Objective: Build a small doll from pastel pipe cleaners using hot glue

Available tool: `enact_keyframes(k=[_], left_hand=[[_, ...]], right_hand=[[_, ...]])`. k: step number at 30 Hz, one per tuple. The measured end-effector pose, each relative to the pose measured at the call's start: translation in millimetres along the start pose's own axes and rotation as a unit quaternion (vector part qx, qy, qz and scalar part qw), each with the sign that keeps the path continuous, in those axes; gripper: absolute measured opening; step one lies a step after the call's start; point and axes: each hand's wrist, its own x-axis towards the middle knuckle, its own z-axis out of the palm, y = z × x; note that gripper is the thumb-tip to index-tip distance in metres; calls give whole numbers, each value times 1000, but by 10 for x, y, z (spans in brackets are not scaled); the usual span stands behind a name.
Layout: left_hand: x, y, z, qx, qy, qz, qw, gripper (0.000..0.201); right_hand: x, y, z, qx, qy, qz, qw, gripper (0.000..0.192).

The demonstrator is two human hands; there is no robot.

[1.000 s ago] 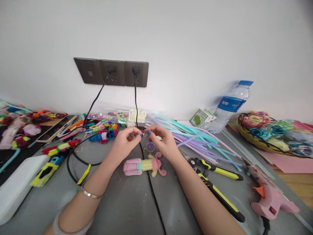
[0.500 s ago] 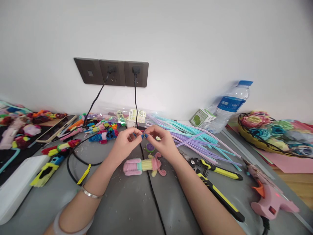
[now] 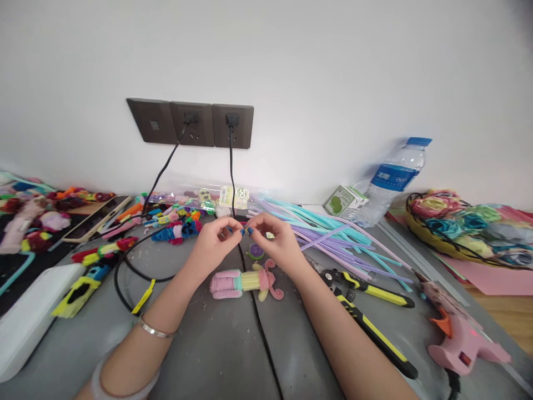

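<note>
Drawn nearly together at the fingertips: left hand (image 3: 219, 239) and right hand (image 3: 275, 239), both closed to a thumb-and-forefinger pinch, other fingers curled. Apparently gripped between them, a small piece (image 3: 246, 228), yellowish, too tiny and too covered to identify. Liable to slip if squeezed off-centre or if either pinch loosens, then easily lost among the chenille stems (image 3: 333, 239) behind and to the right.

Just below the fingertips, on the grey table (image 3: 200, 344), a purple disc (image 3: 255, 251). Nearer the body, between the forearms, a pink, teal and yellow chenille figure (image 3: 251, 280), lying across a black cable (image 3: 262, 339). Could be dragged by a tug on that cable, or squashed under a lowered wrist.

Past the right forearm, yellow-and-black pliers (image 3: 377, 289), handles spread. Farther right, a pink glue gun (image 3: 452, 344) with a red light showing; possibly hot, so a burn risk from a careless reach.
</note>
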Motion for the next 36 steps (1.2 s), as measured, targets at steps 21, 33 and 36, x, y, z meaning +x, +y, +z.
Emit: enact_keyframes(k=[21, 33, 36], left_hand=[[-4, 14, 8, 12, 2, 14, 1000, 14], [-7, 24, 8, 18, 1, 22, 1000, 10], [-4, 19, 5, 27, 0, 26, 999, 8]], right_hand=[[6, 46, 7, -22, 7, -32, 999, 7], [-3, 3, 8, -17, -2, -31, 999, 6], [-1, 8, 15, -20, -4, -34, 999, 6]])
